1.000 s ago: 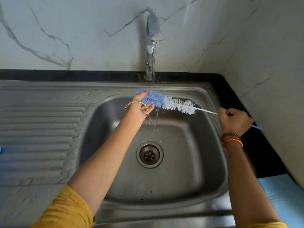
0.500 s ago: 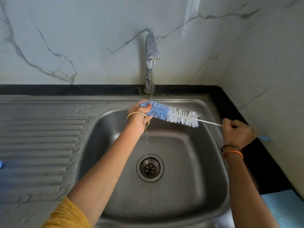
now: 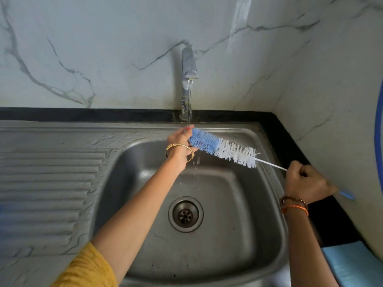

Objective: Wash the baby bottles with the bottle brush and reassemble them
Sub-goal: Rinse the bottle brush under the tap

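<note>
So we are rinsing the bottle brush [image 3: 222,149] under the tap [image 3: 189,65]; our right hand [image 3: 306,184] is gripping its handle, our left hand [image 3: 180,139] is holding the bristles. No bottles showing yet.

Brushed steel sink [image 3: 244,204] is looking dull; chrome tap [image 3: 188,65] is gleaming; brush [image 3: 221,148] bristles are probably showing soft nylon.

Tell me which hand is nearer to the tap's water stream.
Left. The left hand grips the blue bristle tip of the bottle brush right under the water stream. The right hand grips the brush's handle, well off to the stream's right over the sink rim.
</note>
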Available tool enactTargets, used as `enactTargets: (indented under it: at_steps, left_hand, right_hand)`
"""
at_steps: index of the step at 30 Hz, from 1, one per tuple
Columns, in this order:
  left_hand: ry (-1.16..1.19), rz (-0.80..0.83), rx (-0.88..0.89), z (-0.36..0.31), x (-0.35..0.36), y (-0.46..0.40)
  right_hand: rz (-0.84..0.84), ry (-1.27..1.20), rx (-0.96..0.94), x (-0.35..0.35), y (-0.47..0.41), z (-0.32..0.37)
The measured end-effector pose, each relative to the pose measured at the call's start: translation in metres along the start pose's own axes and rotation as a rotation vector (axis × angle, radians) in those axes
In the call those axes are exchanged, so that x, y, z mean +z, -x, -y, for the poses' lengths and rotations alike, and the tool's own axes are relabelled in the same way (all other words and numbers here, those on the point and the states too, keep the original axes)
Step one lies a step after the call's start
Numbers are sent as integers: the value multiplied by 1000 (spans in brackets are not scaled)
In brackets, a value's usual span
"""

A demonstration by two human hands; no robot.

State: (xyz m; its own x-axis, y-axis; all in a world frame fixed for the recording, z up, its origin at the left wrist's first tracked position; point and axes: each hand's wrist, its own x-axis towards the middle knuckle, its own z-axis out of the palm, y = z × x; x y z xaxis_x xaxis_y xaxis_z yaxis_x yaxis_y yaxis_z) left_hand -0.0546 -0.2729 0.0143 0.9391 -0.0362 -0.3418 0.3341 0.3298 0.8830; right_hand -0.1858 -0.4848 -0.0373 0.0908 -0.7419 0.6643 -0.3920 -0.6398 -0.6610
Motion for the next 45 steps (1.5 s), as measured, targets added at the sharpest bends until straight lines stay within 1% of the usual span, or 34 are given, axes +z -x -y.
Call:
enactTargets:
  at_steps: [4, 7, 9, 12, 14, 17, 21, 24, 26, 29, 31, 34, 36, 38, 40, 43, 45]
  left_hand:
    - [-32, 52, 37, 0, 11, -1]
    - [-87, 31, 93, 2, 8, -4]
    - [-88, -2, 98, 0, 2, -8]
    - [-33, -29, 113, -9, -11, -16]
    - [45, -71, 128, -15, -21, -20]
    - [181, -140, 144, -24, -38, -26]
    - [233, -207, 239, -35, -57, -31]
    - [317, -211, 276, -43, -70, -32]
    - [383, -185, 273, -48, -76, -30]
    - [452, -200, 244, -53, -90, -31]
    - [520, -206, 216, -55, -104, -37]
    - [621, -194, 199, -61, -131, -44]
    - [645, -193, 217, -67, -146, -44]
    - [650, -182, 239, -71, -158, -42]
    - [630, -194, 243, -77, -165, -40]
    - [621, -213, 239, -82, -170, -37]
    - [644, -200, 228, -80, -169, -36]
  right_hand:
    - [37, 54, 93, -5, 3, -6]
    - [74, 54, 93, -7, 5, -2]
    - [107, 26, 76, -6, 7, 8]
    - [192, -22, 20, 4, 9, 26]
    - [274, -57, 42, 13, 9, 42]
    - [347, -99, 36, 26, 10, 63]
    - [440, -75, 18, 43, 11, 85]
    - [526, -96, 0, 50, 14, 104]
    - [548, -112, -18, 53, 16, 113]
    - [604, -91, -43, 59, 21, 127]
    - [708, -71, -105, 62, 23, 141]
    - [1017, -130, -258, 67, 26, 160]
    - [1215, -194, -324, 72, 30, 169]
    - [1345, -258, -367, 73, 34, 178]
    - [1400, -292, -408, 73, 37, 188]
    - [1401, -310, -474, 71, 36, 201]
    - [1388, -326, -483, 68, 32, 202]
